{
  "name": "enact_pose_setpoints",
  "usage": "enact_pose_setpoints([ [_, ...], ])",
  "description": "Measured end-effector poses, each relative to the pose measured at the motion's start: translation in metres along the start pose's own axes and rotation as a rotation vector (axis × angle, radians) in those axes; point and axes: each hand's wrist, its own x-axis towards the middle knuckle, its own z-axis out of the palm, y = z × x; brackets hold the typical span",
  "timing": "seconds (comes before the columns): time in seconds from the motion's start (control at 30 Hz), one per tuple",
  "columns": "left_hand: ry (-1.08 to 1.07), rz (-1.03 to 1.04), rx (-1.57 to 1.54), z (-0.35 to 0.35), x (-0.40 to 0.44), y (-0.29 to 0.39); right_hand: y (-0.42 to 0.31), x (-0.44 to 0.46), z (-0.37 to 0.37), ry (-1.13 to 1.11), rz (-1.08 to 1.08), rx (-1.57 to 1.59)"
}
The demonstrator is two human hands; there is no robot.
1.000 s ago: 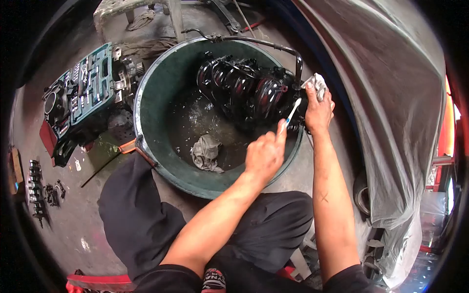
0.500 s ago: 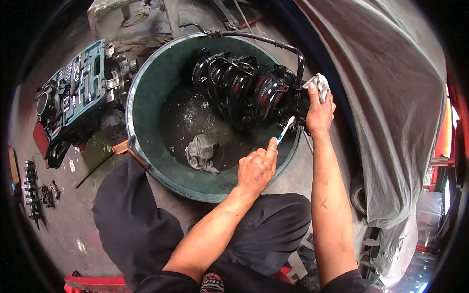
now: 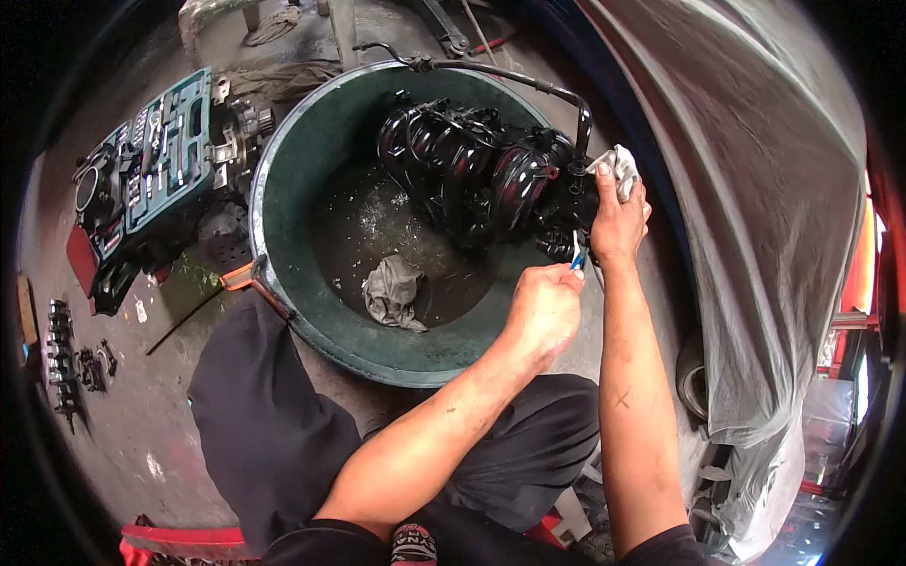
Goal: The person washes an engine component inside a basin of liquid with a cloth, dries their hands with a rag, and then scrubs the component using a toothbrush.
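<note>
A glossy black engine intake manifold [image 3: 462, 174] leans in a large green tub [image 3: 311, 325], its right end propped at the rim. My left hand [image 3: 547, 316] is closed around a white-and-blue toothbrush [image 3: 577, 257], whose head is against the manifold's lower right end. My right hand [image 3: 618, 222] is at that same end, with its fingers closed on a whitish rag [image 3: 623, 172] pressed there; the fingertips are partly hidden. A grey wet cloth [image 3: 394, 291] lies in the dark liquid at the tub's bottom.
On the left, an open teal socket set [image 3: 170, 156] rests on an engine block [image 3: 132, 269]. A crankshaft-like shaft [image 3: 60, 363] stands on the floor. An orange-handled tool [image 3: 236, 276] touches the tub's left side. A grey cover [image 3: 755, 208] drapes along the right.
My left hand has moved right and slightly down with the toothbrush, which now stands more upright, closer to my right hand. The right hand stays at the manifold's end.
</note>
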Motion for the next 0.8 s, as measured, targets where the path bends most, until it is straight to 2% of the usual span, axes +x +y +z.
enact_pose_setpoints([
  [0.13,-0.045,-0.080,-0.130,-0.003,0.005,-0.004,0.003,0.003,0.003,0.003,0.009,-0.032],
  [0.17,-0.027,0.372,0.383,-0.008,0.016,-0.010,0.000,0.002,0.001,0.005,0.028,-0.049],
  [0.27,0.187,0.503,1.467,0.000,0.003,-0.027,0.011,0.008,0.006,-0.002,0.023,-0.043],
  [0.4,0.057,0.452,1.267,0.002,-0.021,0.015,0.010,0.000,0.000,-0.008,0.016,-0.008],
  [0.43,0.033,0.423,1.157,-0.001,-0.019,0.016,0.009,0.000,0.001,-0.001,0.005,-0.001],
  [0.53,0.084,0.543,0.724,-0.016,0.014,-0.017,0.005,0.001,0.002,0.019,0.002,-0.014],
  [0.57,0.123,0.504,0.896,-0.016,0.018,-0.024,0.006,0.003,0.002,0.007,0.006,-0.005],
  [0.67,0.247,0.558,1.280,-0.017,0.019,-0.049,0.008,0.009,0.002,-0.019,0.007,0.016],
  [0.8,0.462,0.848,1.134,-0.051,0.037,-0.061,0.009,0.012,0.000,-0.021,-0.012,0.016],
])
